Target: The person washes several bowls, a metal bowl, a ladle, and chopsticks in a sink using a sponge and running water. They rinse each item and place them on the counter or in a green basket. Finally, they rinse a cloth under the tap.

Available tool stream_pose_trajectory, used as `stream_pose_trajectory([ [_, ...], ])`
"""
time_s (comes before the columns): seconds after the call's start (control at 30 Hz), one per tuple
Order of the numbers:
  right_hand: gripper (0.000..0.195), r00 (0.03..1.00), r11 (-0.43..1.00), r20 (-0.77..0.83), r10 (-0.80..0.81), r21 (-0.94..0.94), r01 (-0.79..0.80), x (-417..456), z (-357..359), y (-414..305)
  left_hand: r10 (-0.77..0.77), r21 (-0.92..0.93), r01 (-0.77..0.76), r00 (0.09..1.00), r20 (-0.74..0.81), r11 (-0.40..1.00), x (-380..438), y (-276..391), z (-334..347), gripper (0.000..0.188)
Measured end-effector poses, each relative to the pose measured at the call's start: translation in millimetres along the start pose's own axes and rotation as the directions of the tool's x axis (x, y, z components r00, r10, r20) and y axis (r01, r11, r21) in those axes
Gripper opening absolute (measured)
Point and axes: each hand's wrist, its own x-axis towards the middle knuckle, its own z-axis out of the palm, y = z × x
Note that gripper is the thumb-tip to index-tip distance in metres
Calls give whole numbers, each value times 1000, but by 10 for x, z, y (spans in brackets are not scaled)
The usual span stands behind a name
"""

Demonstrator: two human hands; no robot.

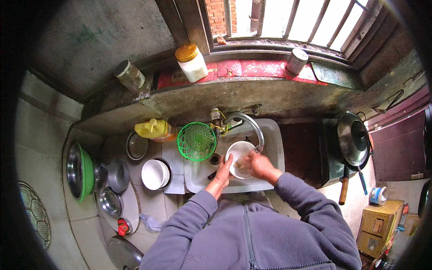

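My left hand grips the left rim of a white bowl, its thumb over the edge. The bowl is tilted over a pale sink basin, beneath the curved metal faucet. My right hand reaches over the bowl's right side, with its fingers inside. Those fingers are blurred, and whether they hold anything is hidden. A green plastic basket rests at the sink's left edge, next to the bowl.
Left of the sink stand stacked white bowls and a yellow pump bottle. A green basin leans at the far left. On the right, a wok sits on the stove, its wooden handle jutting forward. Jars line the window ledge.
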Motion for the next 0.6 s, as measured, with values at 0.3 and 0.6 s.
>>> stream_pose_trajectory([
  [0.3,16,995,963,-91,45,-263,-67,-39,2,59,-48,-11,48,998,-47,999,115,30,88,64],
  [0.6,43,580,605,-309,754,669,-431,-376,327,687,-117,123,102,986,123,987,432,238,14,54],
])
